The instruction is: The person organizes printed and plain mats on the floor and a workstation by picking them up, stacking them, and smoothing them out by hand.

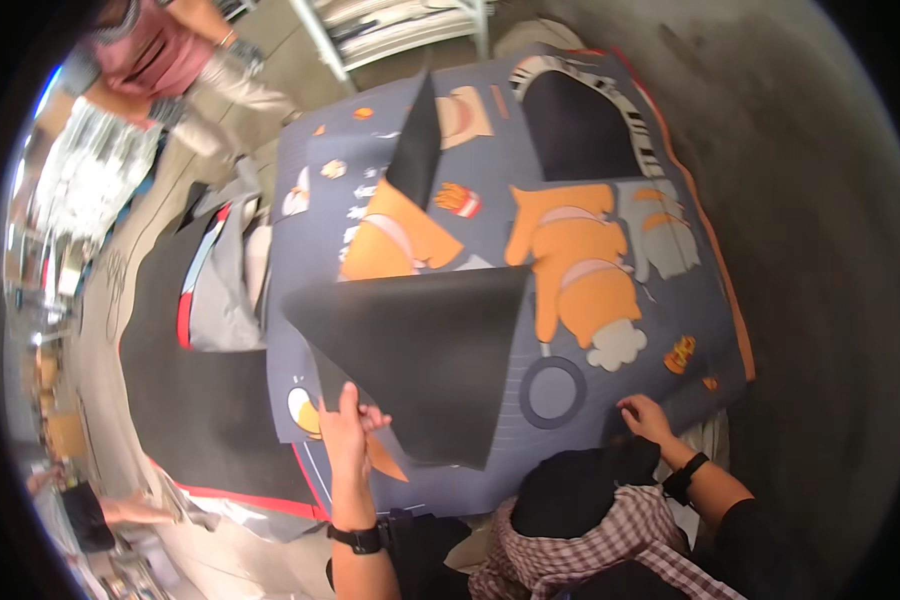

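Note:
A large dark blue-grey printed mat [590, 400] with orange and grey cartoon cats lies in front of me, on top of a pile. A big black flap [430, 350], its plain underside showing, lies folded over the mat's middle. My left hand [348, 435] is raised at the flap's lower left edge, fingers apart, one pointing up; no grip on the flap shows. Over the mat's near right part, my right hand [650, 418] has its fingers bent together; what they pinch, if anything, is too small to make out.
Farther off, a black upright flap [417, 150] and a black arched area [585, 125] show on the mat. Black sheets with red edging [200, 420] lie at the left. A person [170, 60] stands at the far left, near a white rack [400, 35]. Another person's arm [135, 512] shows lower left.

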Motion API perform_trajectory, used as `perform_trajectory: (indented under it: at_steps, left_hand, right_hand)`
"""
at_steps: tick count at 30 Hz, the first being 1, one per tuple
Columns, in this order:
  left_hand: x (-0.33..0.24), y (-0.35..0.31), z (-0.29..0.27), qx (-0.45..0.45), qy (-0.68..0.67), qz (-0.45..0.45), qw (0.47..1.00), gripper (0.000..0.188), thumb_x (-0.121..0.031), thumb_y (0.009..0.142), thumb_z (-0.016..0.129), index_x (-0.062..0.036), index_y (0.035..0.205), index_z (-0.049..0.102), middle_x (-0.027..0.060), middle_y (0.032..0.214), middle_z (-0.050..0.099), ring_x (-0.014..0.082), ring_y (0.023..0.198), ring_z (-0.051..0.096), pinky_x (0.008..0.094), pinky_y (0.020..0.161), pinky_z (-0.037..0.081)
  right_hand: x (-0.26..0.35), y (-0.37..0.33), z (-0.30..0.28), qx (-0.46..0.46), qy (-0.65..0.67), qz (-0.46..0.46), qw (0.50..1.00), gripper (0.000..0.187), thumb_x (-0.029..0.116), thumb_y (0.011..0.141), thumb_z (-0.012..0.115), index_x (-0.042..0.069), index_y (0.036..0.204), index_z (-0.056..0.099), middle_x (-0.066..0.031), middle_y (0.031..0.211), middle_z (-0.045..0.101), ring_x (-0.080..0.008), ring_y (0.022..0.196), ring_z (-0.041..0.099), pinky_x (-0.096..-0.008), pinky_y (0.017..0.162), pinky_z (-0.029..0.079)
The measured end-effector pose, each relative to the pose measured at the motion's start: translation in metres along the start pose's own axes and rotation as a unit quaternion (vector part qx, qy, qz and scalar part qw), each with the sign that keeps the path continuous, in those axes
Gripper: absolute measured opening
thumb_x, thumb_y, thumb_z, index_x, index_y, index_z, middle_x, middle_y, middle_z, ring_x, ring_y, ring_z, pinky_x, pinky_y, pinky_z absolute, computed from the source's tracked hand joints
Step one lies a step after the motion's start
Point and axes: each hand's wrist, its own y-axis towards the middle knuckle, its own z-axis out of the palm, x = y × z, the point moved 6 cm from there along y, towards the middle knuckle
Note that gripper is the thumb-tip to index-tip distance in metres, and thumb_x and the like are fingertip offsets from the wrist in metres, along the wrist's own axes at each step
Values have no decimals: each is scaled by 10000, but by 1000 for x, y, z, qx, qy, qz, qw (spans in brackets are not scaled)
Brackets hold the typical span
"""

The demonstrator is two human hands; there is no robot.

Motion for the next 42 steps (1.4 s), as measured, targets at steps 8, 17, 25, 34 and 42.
perform_trajectory:
  at_steps: [8,17,25,34,42]
  left_hand:
    - [-87,-14,166,341,44,297,891,607,-186,847,476,-36,1349,171,184,1379,262,261,1313,183,391,1042,184]
    - [94,17,-27,-331,562,152,742,726,-320,722,667,-58,1302,317,186,1302,351,338,1214,319,423,966,309]
    - [99,28,-61,-236,391,88,885,424,-286,738,634,-21,1037,491,168,838,602,329,802,584,420,736,441]
    - [154,-16,5,1,552,160,818,428,-227,679,644,-119,1087,571,236,1273,371,458,1196,287,460,972,300]
    - [175,-21,3,266,621,124,727,598,-58,694,552,-216,1259,437,220,1420,26,434,1282,126,426,1040,221]
  right_hand:
    - [-182,-65,3,-281,206,312,884,589,243,768,612,-23,1236,373,-172,1146,480,-253,982,515,-347,756,442]
    - [-177,-16,-13,-204,524,396,726,679,372,792,611,-19,1250,298,-156,1215,312,-260,1046,405,-363,893,387]
    - [-191,-15,-7,-238,495,449,705,658,298,771,640,0,1263,321,-158,1245,366,-266,1072,412,-374,894,380]
    - [-165,49,-41,-324,-70,341,880,784,216,712,661,4,1319,212,-210,1341,248,-367,1244,231,-443,1010,238]
    - [-197,79,-45,-278,219,387,852,210,168,689,567,48,849,504,-88,742,496,-173,649,509,-299,537,434]
